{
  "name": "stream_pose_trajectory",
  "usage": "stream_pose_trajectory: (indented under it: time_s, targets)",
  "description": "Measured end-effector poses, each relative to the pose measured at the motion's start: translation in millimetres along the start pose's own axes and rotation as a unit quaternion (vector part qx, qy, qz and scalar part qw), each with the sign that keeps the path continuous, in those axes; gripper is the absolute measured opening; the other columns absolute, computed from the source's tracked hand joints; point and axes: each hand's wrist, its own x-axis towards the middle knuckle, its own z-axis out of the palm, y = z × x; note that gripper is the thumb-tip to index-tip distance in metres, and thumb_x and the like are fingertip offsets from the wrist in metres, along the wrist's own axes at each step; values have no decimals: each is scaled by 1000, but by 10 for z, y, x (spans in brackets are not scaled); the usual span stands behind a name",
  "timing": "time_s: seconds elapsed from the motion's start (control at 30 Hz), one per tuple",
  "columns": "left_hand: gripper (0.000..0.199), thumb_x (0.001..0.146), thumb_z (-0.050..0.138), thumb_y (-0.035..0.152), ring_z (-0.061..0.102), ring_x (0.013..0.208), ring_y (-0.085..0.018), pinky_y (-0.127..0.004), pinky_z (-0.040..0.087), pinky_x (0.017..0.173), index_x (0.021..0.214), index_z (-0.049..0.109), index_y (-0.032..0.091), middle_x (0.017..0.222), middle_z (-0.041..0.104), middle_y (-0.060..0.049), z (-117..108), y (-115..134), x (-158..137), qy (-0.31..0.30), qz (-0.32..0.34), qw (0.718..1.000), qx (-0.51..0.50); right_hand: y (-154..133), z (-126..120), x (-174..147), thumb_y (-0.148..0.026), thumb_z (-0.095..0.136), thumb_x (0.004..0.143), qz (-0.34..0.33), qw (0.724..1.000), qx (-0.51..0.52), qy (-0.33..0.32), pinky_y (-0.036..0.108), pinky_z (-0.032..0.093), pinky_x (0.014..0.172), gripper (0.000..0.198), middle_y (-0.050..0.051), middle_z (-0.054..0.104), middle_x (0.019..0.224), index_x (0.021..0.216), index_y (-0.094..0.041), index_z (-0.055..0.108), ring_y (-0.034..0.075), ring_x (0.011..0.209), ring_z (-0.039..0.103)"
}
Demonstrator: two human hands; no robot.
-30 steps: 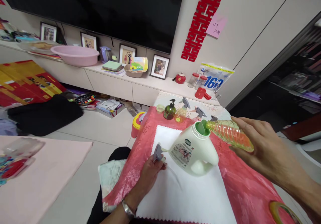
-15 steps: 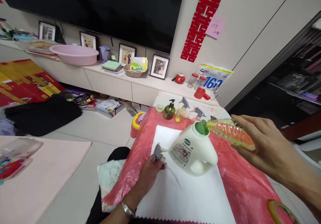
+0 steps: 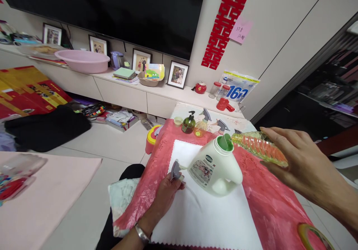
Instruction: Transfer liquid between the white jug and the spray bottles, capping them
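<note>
My right hand [image 3: 296, 160] is closed around a clear ridged bottle [image 3: 258, 147], tipped nearly level with its neck at the mouth of a large pale green detergent jug [image 3: 215, 168]. The jug stands upright, uncapped, with a green spout inside its opening. Whether liquid is flowing I cannot make out. In my left hand [image 3: 167, 190] is a grey spray trigger head [image 3: 175, 171], its thin clear tube trailing to the right over the white cloth [image 3: 192, 220]. Behind the jug stand a green pump bottle [image 3: 189, 123] and a yellowish spray bottle [image 3: 203, 125].
A red cover [image 3: 274, 201] lies under the white cloth. Another spray head [image 3: 223, 126] shows behind the jug. A roll of tape [image 3: 314, 237] sits at the lower right. Jars with red lids [image 3: 214, 89] and a pink basin [image 3: 84, 61] rest on the long cabinet.
The ridged bottle and my right hand have shifted slightly right, drawing the bottle's neck a little back from the jug's spout. My left hand stays where it was.
</note>
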Motion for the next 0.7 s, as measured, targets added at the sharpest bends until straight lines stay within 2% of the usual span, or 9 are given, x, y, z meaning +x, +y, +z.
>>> stream_pose_trajectory:
  time_s: [0.7]
  targets:
    - [48,62,99,43,67,75,-14,-30,52,73,94,76,16,86,73,-2,-35,-24,9,-7,5,1000,-1,30,-90,39,-46,42,100,-10,1000,-21,0,52,53,93,56,11,54,138,149,-18,45,32,112,54]
